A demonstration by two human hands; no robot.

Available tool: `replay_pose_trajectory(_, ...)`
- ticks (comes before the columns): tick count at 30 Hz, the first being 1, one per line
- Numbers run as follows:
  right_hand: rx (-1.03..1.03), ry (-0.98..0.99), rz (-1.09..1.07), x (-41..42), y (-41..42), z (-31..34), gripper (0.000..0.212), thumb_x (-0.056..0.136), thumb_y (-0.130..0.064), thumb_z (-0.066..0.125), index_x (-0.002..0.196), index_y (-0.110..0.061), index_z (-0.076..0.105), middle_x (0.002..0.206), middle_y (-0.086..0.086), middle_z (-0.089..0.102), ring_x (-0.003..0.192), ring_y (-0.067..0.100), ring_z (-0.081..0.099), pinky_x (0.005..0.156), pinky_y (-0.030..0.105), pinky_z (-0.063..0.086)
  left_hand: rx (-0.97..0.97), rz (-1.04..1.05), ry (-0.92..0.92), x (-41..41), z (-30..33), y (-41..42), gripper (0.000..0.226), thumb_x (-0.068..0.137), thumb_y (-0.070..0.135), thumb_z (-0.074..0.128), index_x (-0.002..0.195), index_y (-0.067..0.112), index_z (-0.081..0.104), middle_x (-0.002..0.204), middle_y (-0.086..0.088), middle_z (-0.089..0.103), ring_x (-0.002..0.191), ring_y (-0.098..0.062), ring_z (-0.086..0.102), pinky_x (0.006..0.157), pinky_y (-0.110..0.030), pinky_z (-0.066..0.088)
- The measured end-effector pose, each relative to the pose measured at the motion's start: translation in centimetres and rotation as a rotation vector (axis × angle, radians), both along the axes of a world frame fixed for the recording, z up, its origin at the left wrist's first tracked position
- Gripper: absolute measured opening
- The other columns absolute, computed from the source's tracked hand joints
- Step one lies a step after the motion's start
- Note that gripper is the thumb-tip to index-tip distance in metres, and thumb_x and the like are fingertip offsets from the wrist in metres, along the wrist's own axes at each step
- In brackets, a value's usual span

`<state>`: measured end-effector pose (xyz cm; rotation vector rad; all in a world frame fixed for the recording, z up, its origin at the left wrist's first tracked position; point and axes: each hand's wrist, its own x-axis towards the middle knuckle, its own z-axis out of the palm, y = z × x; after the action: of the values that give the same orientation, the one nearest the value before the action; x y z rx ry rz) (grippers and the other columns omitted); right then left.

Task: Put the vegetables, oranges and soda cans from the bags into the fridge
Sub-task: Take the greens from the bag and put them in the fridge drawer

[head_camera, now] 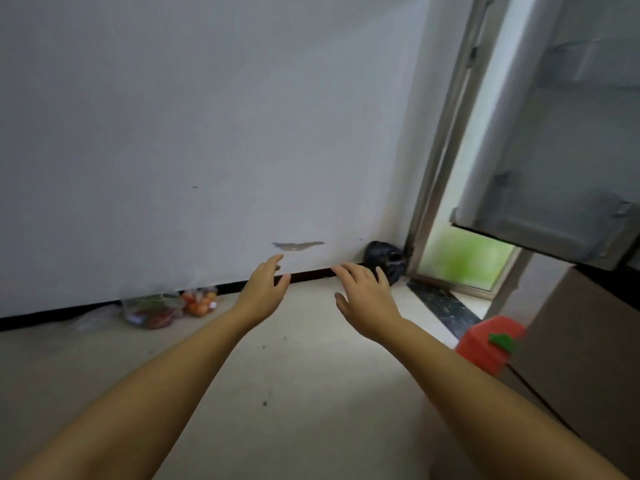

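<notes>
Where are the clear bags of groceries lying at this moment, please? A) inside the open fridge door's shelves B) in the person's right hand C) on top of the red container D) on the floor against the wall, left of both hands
D: the clear bag of vegetables and the bag of oranges sit on the floor by the wall's dark baseboard, while the left hand and right hand are both open and empty.

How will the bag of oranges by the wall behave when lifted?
The orange bag looks like thin clear plastic, so it will probably sag. The round fruit inside may shift or roll out if the bag tips. It is probably fairly heavy for its size.
</notes>
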<state>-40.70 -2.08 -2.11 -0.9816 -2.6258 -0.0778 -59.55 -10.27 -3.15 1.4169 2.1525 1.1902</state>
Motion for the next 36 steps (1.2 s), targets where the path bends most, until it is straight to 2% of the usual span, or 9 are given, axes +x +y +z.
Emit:
replay_pose_trajectory(5, -0.181, -0.124, 0.104, -10.2, -5.1, -5.0, 0.05, 0.098, -0.036, 0.039, 0.146, -0.024, 0.027, 0.149, 0.0, 0.036, 0.136, 0.02, 0.034, 0.114, 0.043, 0.023, -0.132, 0.103, 0.037, -12.5, -5.2, -9.7, 0.04, 0.094, 0.027, 0.05, 0.133, 0.016, 0.047, 0.129, -0.008, 0.056, 0.12, -0.024, 0.054, 0.102, -0.04, 0.043)
replay_pose_trajectory(9, -0.282, -0.159, 0.155, -19.1, -9.4, -8.6, 0.05, 0.098, -0.039, 0.038, 0.145, -0.024, 0.028, 0.147, 0.0, 0.038, 0.132, 0.02, 0.039, 0.109, 0.038, 0.031, -0.242, 0.247, 0.089, -21.4, -7.2, -17.4, 0.039, 0.096, 0.022, 0.048, 0.133, 0.009, 0.048, 0.131, -0.011, 0.054, 0.12, -0.024, 0.052, 0.097, -0.032, 0.04)
replay_pose_trajectory(14, -0.375, -0.228, 0.193, -27.7, -12.3, -11.4, 0.051, 0.098, -0.04, 0.037, 0.145, -0.023, 0.026, 0.146, 0.002, 0.038, 0.13, 0.022, 0.041, 0.105, 0.038, 0.035, -0.31, 0.322, 0.041, -28.9, -9.5, -21.3, 0.039, 0.096, 0.025, 0.048, 0.132, 0.009, 0.049, 0.129, -0.012, 0.055, 0.118, -0.021, 0.052, 0.098, -0.032, 0.041)
replay_pose_trajectory(21, -0.416, -0.292, 0.232, -37.6, -9.0, -13.2, 0.052, 0.098, -0.041, 0.037, 0.145, -0.023, 0.025, 0.146, 0.004, 0.038, 0.128, 0.024, 0.043, 0.102, 0.038, 0.041, -0.355, 0.306, 0.027, -36.1, -12.3, -19.4, 0.038, 0.096, 0.024, 0.047, 0.131, 0.007, 0.05, 0.129, -0.012, 0.054, 0.119, -0.02, 0.052, 0.098, -0.028, 0.038)
replay_pose_trajectory(30, -0.451, -0.361, 0.3, -54.2, 2.2, -14.1, 0.053, 0.098, -0.039, 0.039, 0.146, -0.023, 0.024, 0.145, 0.006, 0.039, 0.126, 0.025, 0.044, 0.099, 0.039, 0.045, -0.464, 0.337, 0.017, -51.5, -14.5, -12.4, 0.041, 0.097, 0.028, 0.045, 0.134, 0.012, 0.046, 0.133, -0.007, 0.05, 0.123, -0.018, 0.048, 0.103, -0.032, 0.04)
replay_pose_trajectory(36, -0.462, -0.436, 0.386, -64.4, 5.8, -15.2, 0.052, 0.099, -0.038, 0.038, 0.146, -0.022, 0.025, 0.148, 0.006, 0.033, 0.126, 0.027, 0.044, 0.096, 0.039, 0.045, -0.5, 0.393, -0.056, -59.7, -16.2, -9.2, 0.04, 0.096, 0.027, 0.048, 0.132, 0.011, 0.049, 0.13, -0.009, 0.052, 0.121, -0.02, 0.05, 0.103, -0.032, 0.04)
